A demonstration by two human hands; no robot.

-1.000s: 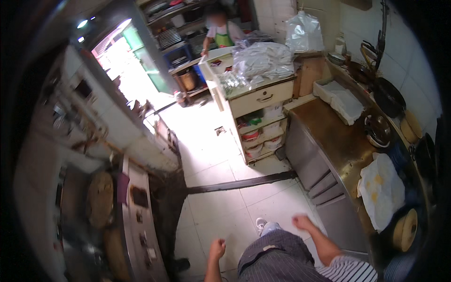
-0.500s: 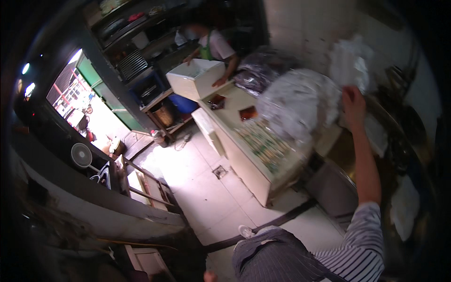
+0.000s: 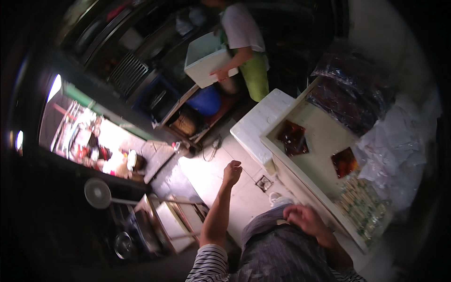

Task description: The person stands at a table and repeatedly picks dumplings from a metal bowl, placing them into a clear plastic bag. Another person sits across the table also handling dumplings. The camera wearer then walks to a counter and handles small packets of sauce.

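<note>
My left hand is raised over the tiled floor, its fingers curled closed with nothing visible in them. In front of my dark striped apron is my right hand, slightly blurred, fingers loosely bent and apart, holding nothing I can see. Close to its right stands a long cream counter with a raised rim. Dark red-brown packets lie on it, beside bagged skewers with green bits, crumpled clear plastic bags and a dark plastic-wrapped bundle.
A co-worker in a green apron holds a white foam box at the back. A white foam lid sits against the counter's far end. A floor drain, a fan, a low shelf with a blue tub and a bright doorway stand around.
My right hand has left the plastic bags and come down before my apron. My left hand has risen into view. I am nearer the counter; the co-worker has lifted the foam box off it.
</note>
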